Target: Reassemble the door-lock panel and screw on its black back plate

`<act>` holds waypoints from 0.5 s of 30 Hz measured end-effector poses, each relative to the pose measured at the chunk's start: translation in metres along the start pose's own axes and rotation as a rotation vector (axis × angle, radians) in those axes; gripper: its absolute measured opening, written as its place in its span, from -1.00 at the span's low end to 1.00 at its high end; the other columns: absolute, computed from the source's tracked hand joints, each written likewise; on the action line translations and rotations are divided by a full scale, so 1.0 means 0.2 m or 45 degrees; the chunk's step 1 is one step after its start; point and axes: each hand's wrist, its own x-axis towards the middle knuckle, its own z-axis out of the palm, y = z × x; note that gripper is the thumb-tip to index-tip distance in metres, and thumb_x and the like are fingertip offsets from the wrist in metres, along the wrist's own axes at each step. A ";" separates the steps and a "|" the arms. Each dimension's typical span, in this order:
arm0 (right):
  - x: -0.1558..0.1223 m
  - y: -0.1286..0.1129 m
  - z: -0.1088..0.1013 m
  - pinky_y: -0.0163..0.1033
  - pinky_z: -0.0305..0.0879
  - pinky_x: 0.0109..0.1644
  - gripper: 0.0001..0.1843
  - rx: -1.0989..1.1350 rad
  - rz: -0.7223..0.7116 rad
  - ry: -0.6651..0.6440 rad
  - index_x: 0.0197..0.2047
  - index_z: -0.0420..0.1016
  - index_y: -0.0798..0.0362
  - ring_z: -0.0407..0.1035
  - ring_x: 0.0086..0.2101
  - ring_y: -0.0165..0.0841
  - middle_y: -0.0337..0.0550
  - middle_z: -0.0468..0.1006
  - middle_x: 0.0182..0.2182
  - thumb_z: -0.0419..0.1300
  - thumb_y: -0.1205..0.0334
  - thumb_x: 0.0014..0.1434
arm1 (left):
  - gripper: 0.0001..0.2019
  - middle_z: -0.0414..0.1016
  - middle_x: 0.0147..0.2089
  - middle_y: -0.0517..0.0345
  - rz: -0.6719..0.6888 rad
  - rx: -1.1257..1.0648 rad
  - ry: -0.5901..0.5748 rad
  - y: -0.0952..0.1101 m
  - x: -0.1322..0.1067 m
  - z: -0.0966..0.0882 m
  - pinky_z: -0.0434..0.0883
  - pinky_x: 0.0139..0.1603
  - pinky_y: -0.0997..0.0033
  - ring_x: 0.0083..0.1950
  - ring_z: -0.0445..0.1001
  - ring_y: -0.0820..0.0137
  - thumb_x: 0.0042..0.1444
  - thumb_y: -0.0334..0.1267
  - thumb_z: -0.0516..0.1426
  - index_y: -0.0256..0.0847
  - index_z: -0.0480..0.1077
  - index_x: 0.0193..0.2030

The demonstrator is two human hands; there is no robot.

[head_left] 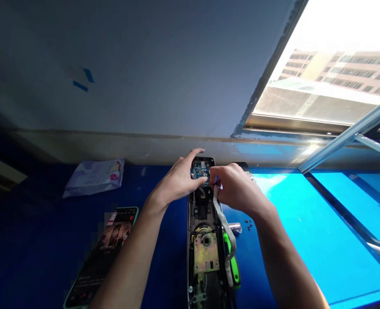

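Note:
A long black door lock housing lies with its inside facing up, a blue circuit board at its far end and a brassy metal plate lower down. Over the far left edge, my left hand grips the housing, its thumb on the board and one finger stretched past the top. My right hand is closed at the board's right side, fingers curled in a pinch around a grey-white wrapped cable. That cable trails down along the housing's right side; its end under my fingers is hidden.
A green-and-black screwdriver lies right of the housing, near a clear-wrapped cylinder and several small screws. Leftward are a phone and a lilac packet. A metal frame stands at the right, beside the window.

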 end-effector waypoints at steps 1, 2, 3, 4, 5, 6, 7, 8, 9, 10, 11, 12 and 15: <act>0.00 0.00 0.00 -0.26 0.02 -0.33 -0.76 0.002 0.001 0.002 -0.32 0.61 0.00 0.43 -0.31 -0.26 -0.11 0.60 -0.41 0.23 0.51 0.01 | -0.22 0.49 0.30 -0.11 -0.005 0.012 0.002 0.00 0.00 0.00 0.47 0.32 0.03 0.26 0.56 0.01 0.11 -0.23 0.30 -0.09 0.21 0.49; 0.00 0.00 0.00 -0.26 0.01 -0.33 -0.76 0.006 -0.001 0.003 -0.32 0.60 0.01 0.43 -0.30 -0.25 -0.10 0.59 -0.42 0.22 0.52 0.01 | -0.22 0.51 0.28 -0.11 -0.010 0.029 0.006 0.00 0.00 0.00 0.47 0.31 0.02 0.25 0.56 0.01 0.12 -0.22 0.30 -0.08 0.21 0.50; 0.00 0.00 0.00 -0.26 0.00 -0.33 -0.76 0.012 -0.006 0.001 -0.32 0.60 0.01 0.43 -0.31 -0.25 -0.10 0.59 -0.42 0.22 0.52 0.01 | -0.22 0.52 0.24 -0.09 -0.015 0.051 0.011 0.00 0.00 0.01 0.48 0.31 0.01 0.24 0.56 0.01 0.14 -0.21 0.29 -0.06 0.20 0.50; 0.00 0.00 0.00 -0.26 0.00 -0.33 -0.75 0.020 -0.016 -0.002 -0.32 0.59 0.01 0.43 -0.33 -0.27 -0.11 0.59 -0.42 0.21 0.53 0.01 | -0.23 0.54 0.20 -0.08 -0.023 0.075 0.013 0.01 -0.01 0.01 0.48 0.30 -0.01 0.23 0.57 0.01 0.15 -0.20 0.28 -0.05 0.20 0.51; 0.01 0.01 0.00 -0.26 -0.01 -0.34 -0.74 0.029 -0.029 -0.006 -0.31 0.59 0.02 0.42 -0.34 -0.28 -0.11 0.60 -0.42 0.20 0.54 0.02 | -0.24 0.55 0.17 -0.08 -0.038 0.101 0.012 0.01 -0.01 0.02 0.48 0.29 -0.02 0.23 0.57 0.00 0.17 -0.19 0.28 -0.03 0.20 0.51; 0.01 0.01 0.01 -0.26 -0.01 -0.34 -0.74 0.039 -0.045 -0.009 -0.31 0.59 0.02 0.42 -0.36 -0.30 -0.11 0.60 -0.41 0.20 0.55 0.02 | -0.25 0.55 0.15 -0.08 -0.059 0.129 0.008 0.02 -0.02 0.03 0.47 0.29 -0.02 0.24 0.56 -0.01 0.19 -0.18 0.27 -0.02 0.20 0.51; 0.01 0.02 0.01 -0.26 -0.01 -0.34 -0.73 0.048 -0.063 -0.011 -0.30 0.58 0.03 0.42 -0.36 -0.31 -0.11 0.61 -0.41 0.19 0.55 0.02 | -0.25 0.55 0.14 -0.10 -0.086 0.156 0.002 0.03 -0.02 0.03 0.47 0.29 -0.03 0.25 0.55 -0.03 0.20 -0.17 0.26 -0.02 0.19 0.52; 0.02 0.03 0.01 -0.26 -0.01 -0.34 -0.73 0.057 -0.083 -0.013 -0.30 0.58 0.03 0.41 -0.36 -0.32 -0.11 0.61 -0.40 0.19 0.56 0.03 | -0.25 0.55 0.15 -0.13 -0.116 0.182 -0.007 0.05 -0.03 0.04 0.46 0.29 -0.04 0.28 0.53 -0.06 0.22 -0.15 0.26 -0.02 0.17 0.54; 0.02 0.04 0.02 -0.26 -0.02 -0.34 -0.73 0.064 -0.102 -0.012 -0.29 0.58 0.03 0.41 -0.36 -0.32 -0.11 0.62 -0.39 0.18 0.56 0.03 | -0.24 0.53 0.17 -0.16 -0.145 0.206 -0.012 0.06 -0.04 0.04 0.46 0.29 -0.05 0.31 0.51 -0.09 0.23 -0.14 0.25 -0.02 0.16 0.55; 0.02 0.05 0.02 -0.27 -0.02 -0.34 -0.73 0.069 -0.119 -0.010 -0.29 0.57 0.03 0.40 -0.36 -0.33 -0.11 0.62 -0.39 0.18 0.56 0.04 | -0.24 0.51 0.21 -0.20 -0.169 0.227 -0.013 0.09 -0.05 0.04 0.45 0.30 -0.07 0.34 0.48 -0.11 0.25 -0.14 0.25 -0.03 0.14 0.56; 0.02 0.05 0.02 -0.27 -0.03 -0.34 -0.72 0.073 -0.134 -0.008 -0.29 0.57 0.03 0.39 -0.37 -0.34 -0.11 0.62 -0.38 0.17 0.57 0.04 | -0.23 0.49 0.25 -0.23 -0.185 0.245 -0.011 0.11 -0.06 0.04 0.44 0.31 -0.09 0.36 0.46 -0.14 0.26 -0.15 0.24 -0.03 0.12 0.57; 0.02 0.05 0.01 -0.27 -0.03 -0.34 -0.71 0.079 -0.150 -0.005 -0.29 0.57 0.02 0.38 -0.38 -0.35 -0.12 0.62 -0.38 0.16 0.58 0.05 | -0.23 0.46 0.29 -0.26 -0.194 0.261 -0.007 0.14 -0.07 0.04 0.42 0.33 -0.10 0.38 0.45 -0.15 0.27 -0.16 0.23 -0.04 0.10 0.58; 0.00 0.06 0.00 -0.28 -0.02 -0.34 -0.69 0.109 -0.191 0.006 -0.30 0.56 0.01 0.36 -0.39 -0.38 -0.16 0.63 -0.39 0.13 0.59 0.05 | -0.26 0.38 0.38 -0.29 -0.172 0.296 0.001 0.19 -0.09 0.03 0.39 0.37 -0.11 0.42 0.41 -0.15 0.29 -0.24 0.19 -0.06 0.10 0.58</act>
